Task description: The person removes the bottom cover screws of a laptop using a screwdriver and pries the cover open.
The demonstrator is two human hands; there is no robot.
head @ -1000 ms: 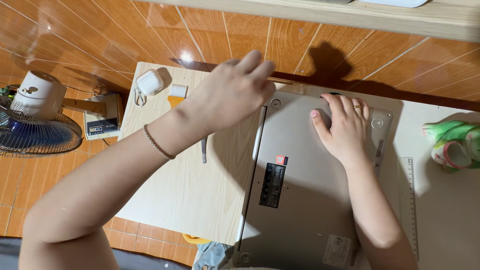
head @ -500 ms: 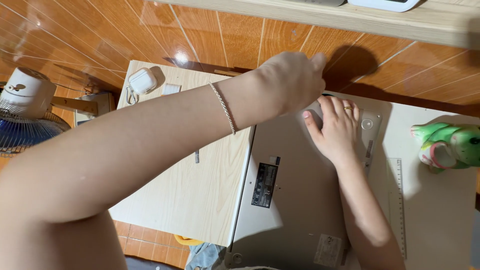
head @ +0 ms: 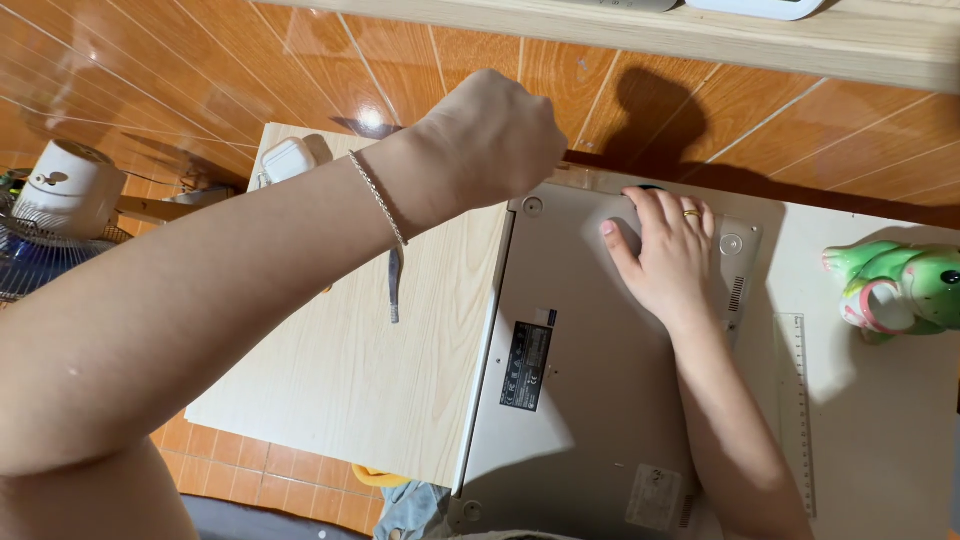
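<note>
A silver laptop [head: 590, 400] lies bottom side up across a pale wooden board [head: 350, 390] and a white tabletop. My right hand [head: 665, 255], with a ring on one finger, rests flat on the laptop's far end, fingers spread. My left hand [head: 490, 140] is raised above the laptop's far left corner with its back to the camera and its fingers curled under. What is inside them is hidden. A thin bracelet [head: 380, 200] circles that wrist. Metal tweezers [head: 396, 285] lie on the board just below my left forearm.
A white charger block [head: 287, 160] sits at the board's far left corner. A fan [head: 50, 215] stands on the tiled floor to the left. On the right of the tabletop are a green toy figure [head: 900, 285] and a clear ruler [head: 797, 400].
My left hand has lifted toward the camera, shifted right and curled its fingers. My right hand has stayed pressed on the laptop. The view has shifted slightly.
</note>
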